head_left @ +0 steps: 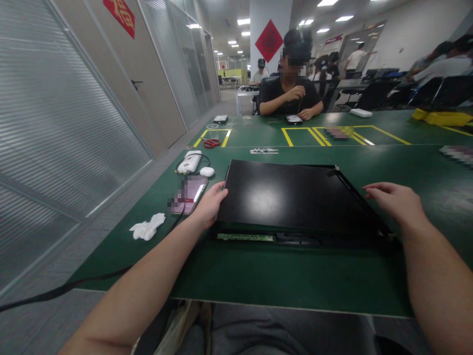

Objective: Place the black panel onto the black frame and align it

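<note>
A black flat screen panel [281, 195], likely an LCD panel, lies skewed over a black frame [354, 190] on the green table. Along the near side of the frame, a green circuit board strip [246, 237] shows. My left hand [212, 204] grips the panel's left edge, thumb on top and the other fingers mostly hidden. To the right of the frame, my right hand [393, 202] hovers with its fingers loosely bent and apart; I see nothing held in it.
Left of the panel are a phone [190, 195], a white earbud case [207, 172], a white power bank [189, 161] with a cable, and crumpled tissue [148, 228]. Red-handled scissors [212, 143] and small metal strips [263, 151] lie beyond. A person [291, 93] sits opposite.
</note>
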Demonstrator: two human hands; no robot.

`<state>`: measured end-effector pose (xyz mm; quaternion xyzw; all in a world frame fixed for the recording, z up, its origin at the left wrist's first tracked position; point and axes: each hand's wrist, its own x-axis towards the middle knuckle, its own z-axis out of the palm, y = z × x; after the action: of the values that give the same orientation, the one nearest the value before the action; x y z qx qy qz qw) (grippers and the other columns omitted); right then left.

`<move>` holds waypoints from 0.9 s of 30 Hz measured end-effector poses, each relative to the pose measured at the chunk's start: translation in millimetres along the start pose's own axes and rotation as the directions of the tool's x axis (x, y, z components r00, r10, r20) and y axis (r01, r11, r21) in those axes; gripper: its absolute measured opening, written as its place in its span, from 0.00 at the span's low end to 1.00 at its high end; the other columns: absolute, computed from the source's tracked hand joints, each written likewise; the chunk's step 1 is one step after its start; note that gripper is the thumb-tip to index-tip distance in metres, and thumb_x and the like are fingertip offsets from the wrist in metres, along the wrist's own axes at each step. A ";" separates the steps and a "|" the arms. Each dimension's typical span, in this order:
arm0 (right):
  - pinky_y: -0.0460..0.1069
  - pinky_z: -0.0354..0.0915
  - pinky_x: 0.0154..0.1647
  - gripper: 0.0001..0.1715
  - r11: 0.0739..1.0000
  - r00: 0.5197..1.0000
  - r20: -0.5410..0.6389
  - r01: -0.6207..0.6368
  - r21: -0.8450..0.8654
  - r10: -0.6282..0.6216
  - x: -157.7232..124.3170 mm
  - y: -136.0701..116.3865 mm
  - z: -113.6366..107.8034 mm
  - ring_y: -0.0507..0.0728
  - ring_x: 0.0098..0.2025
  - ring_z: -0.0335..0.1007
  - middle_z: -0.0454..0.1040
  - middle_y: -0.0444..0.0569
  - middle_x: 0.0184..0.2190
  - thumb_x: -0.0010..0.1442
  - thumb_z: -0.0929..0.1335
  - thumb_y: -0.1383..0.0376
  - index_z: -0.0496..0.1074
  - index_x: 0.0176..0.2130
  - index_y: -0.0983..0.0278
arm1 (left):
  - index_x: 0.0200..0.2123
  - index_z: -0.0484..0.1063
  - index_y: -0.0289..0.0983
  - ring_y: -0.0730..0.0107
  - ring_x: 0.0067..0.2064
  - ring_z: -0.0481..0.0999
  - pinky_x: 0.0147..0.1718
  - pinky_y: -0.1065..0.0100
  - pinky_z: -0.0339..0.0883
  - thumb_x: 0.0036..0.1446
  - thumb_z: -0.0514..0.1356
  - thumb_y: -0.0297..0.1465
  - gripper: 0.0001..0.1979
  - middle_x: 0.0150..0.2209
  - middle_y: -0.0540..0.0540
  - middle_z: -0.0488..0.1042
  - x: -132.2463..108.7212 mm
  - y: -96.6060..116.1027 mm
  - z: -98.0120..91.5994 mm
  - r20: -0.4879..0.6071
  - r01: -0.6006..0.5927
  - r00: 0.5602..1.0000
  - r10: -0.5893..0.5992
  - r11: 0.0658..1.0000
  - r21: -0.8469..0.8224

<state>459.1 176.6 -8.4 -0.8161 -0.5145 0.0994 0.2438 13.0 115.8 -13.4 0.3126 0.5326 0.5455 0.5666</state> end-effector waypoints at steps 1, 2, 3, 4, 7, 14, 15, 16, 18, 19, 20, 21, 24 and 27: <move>0.55 0.66 0.42 0.16 1.000 1.000 0.027 -0.005 -0.015 0.005 3.2 2.6 1.3 0.63 0.42 0.74 0.81 0.49 0.38 0.51 0.66 0.57 0.81 0.35 0.57 | 0.59 0.69 0.36 0.60 0.37 0.83 0.38 0.63 0.77 0.60 0.57 0.22 0.23 0.39 0.41 0.82 0.3 -0.2 -0.2 0.000 -0.001 1.000 0.001 1.000 0.002; 0.55 0.66 0.43 0.16 1.000 0.998 0.061 -0.009 -0.030 0.011 6.1 4.7 2.8 0.64 0.43 0.74 0.81 0.49 0.40 0.51 0.66 0.57 0.81 0.35 0.57 | 0.59 0.69 0.36 0.61 0.37 0.83 0.38 0.63 0.77 0.60 0.57 0.22 0.23 0.39 0.41 0.82 0.5 -0.3 -0.3 -0.001 -0.002 1.000 0.002 1.000 0.004; 0.55 0.66 0.43 0.17 0.999 0.995 0.096 -0.006 -0.044 0.010 8.4 6.1 4.3 0.64 0.44 0.75 0.81 0.50 0.41 0.51 0.67 0.56 0.81 0.36 0.57 | 0.59 0.69 0.35 0.61 0.37 0.83 0.37 0.63 0.77 0.60 0.57 0.22 0.23 0.38 0.41 0.82 0.4 -0.2 -0.1 -0.005 -0.003 1.000 0.003 1.000 0.007; 0.55 0.67 0.43 0.17 0.999 0.992 0.128 0.004 -0.053 0.003 10.1 6.9 5.8 0.64 0.44 0.75 0.81 0.50 0.42 0.51 0.67 0.56 0.82 0.36 0.57 | 0.59 0.69 0.35 0.61 0.37 0.83 0.36 0.63 0.77 0.60 0.57 0.22 0.23 0.38 0.41 0.83 0.2 0.2 0.4 -0.011 -0.002 1.000 0.002 1.000 0.010; 0.54 0.68 0.46 0.17 0.997 0.979 0.199 0.059 -0.051 -0.048 12.4 7.1 9.6 0.63 0.46 0.75 0.82 0.51 0.43 0.52 0.66 0.58 0.82 0.36 0.59 | 0.60 0.68 0.34 0.60 0.35 0.83 0.34 0.64 0.76 0.60 0.56 0.22 0.24 0.37 0.41 0.83 -1.2 2.1 2.6 -0.033 0.012 0.999 -0.012 1.000 0.017; 0.54 0.68 0.49 0.13 0.995 0.957 0.281 0.086 -0.055 -0.068 12.5 4.7 10.4 0.65 0.48 0.76 0.82 0.53 0.42 0.52 0.68 0.60 0.81 0.34 0.61 | 0.60 0.69 0.33 0.62 0.33 0.82 0.32 0.66 0.75 0.58 0.57 0.21 0.25 0.36 0.42 0.82 -2.4 1.9 4.7 -0.056 -0.009 0.998 0.011 0.999 0.039; 0.55 0.68 0.50 0.12 0.995 0.957 0.279 0.091 -0.046 -0.074 12.4 4.7 10.3 0.65 0.48 0.76 0.82 0.53 0.42 0.51 0.68 0.60 0.81 0.33 0.60 | 0.60 0.69 0.33 0.62 0.33 0.82 0.32 0.66 0.75 0.58 0.57 0.21 0.26 0.36 0.42 0.82 -2.4 1.8 4.7 -0.060 -0.009 0.998 0.011 0.999 0.043; 0.55 0.68 0.51 0.12 0.995 0.959 0.272 0.095 -0.034 -0.082 12.3 4.9 10.4 0.65 0.48 0.76 0.82 0.53 0.41 0.50 0.69 0.60 0.81 0.33 0.60 | 0.60 0.69 0.33 0.62 0.33 0.82 0.32 0.66 0.75 0.57 0.57 0.21 0.26 0.36 0.42 0.82 -2.4 1.8 4.6 -0.064 -0.007 0.998 0.010 0.999 0.047; 0.56 0.67 0.52 0.11 0.996 0.962 0.259 0.091 -0.002 -0.087 12.3 6.3 11.4 0.65 0.48 0.76 0.82 0.53 0.41 0.49 0.69 0.61 0.80 0.33 0.60 | 0.59 0.69 0.34 0.62 0.32 0.82 0.30 0.67 0.74 0.56 0.57 0.21 0.26 0.35 0.43 0.82 -2.7 2.6 4.8 -0.081 -0.003 0.997 0.008 0.998 0.063; 0.56 0.67 0.53 0.11 0.997 0.962 0.261 0.080 0.020 -0.082 12.5 7.3 12.3 0.65 0.49 0.76 0.82 0.53 0.41 0.49 0.69 0.61 0.80 0.33 0.60 | 0.59 0.70 0.35 0.62 0.32 0.82 0.28 0.68 0.73 0.56 0.57 0.22 0.26 0.35 0.43 0.82 -3.0 3.2 5.0 -0.096 0.001 0.995 0.007 0.997 0.075; 0.56 0.66 0.54 0.11 0.997 0.961 0.267 0.066 0.045 -0.076 12.9 8.6 13.2 0.65 0.49 0.75 0.82 0.52 0.41 0.48 0.69 0.61 0.80 0.33 0.60 | 0.59 0.70 0.35 0.62 0.32 0.81 0.27 0.68 0.72 0.56 0.56 0.22 0.26 0.35 0.43 0.82 -3.4 4.0 5.4 -0.114 0.004 0.993 0.006 0.996 0.088; 0.56 0.66 0.55 0.11 0.996 0.959 0.274 0.053 0.071 -0.070 13.3 9.9 14.3 0.64 0.49 0.75 0.82 0.52 0.41 0.48 0.70 0.61 0.80 0.33 0.60 | 0.59 0.70 0.35 0.61 0.31 0.81 0.26 0.68 0.71 0.57 0.56 0.22 0.26 0.34 0.43 0.82 -3.9 4.7 5.8 -0.130 0.008 0.992 0.005 0.995 0.099; 0.56 0.64 0.57 0.11 0.990 0.960 0.270 0.035 0.136 -0.071 14.0 12.5 16.5 0.64 0.50 0.75 0.82 0.51 0.40 0.47 0.70 0.62 0.79 0.33 0.59 | 0.60 0.69 0.35 0.61 0.30 0.81 0.25 0.68 0.71 0.57 0.55 0.22 0.26 0.33 0.44 0.82 -5.2 6.2 6.9 -0.150 0.016 0.989 0.001 0.993 0.116; 0.57 0.64 0.57 0.10 0.988 0.966 0.254 0.015 0.156 -0.055 12.1 11.3 16.1 0.64 0.50 0.75 0.82 0.51 0.39 0.46 0.71 0.63 0.79 0.32 0.59 | 0.60 0.68 0.36 0.61 0.31 0.81 0.27 0.67 0.72 0.57 0.56 0.22 0.26 0.34 0.44 0.82 -5.2 5.8 6.9 -0.134 0.012 0.991 0.003 0.994 0.112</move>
<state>466.8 188.1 -26.8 -0.7659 -0.5471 0.2393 0.2385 18.6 113.6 -4.9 0.3053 0.6000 0.5331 0.5124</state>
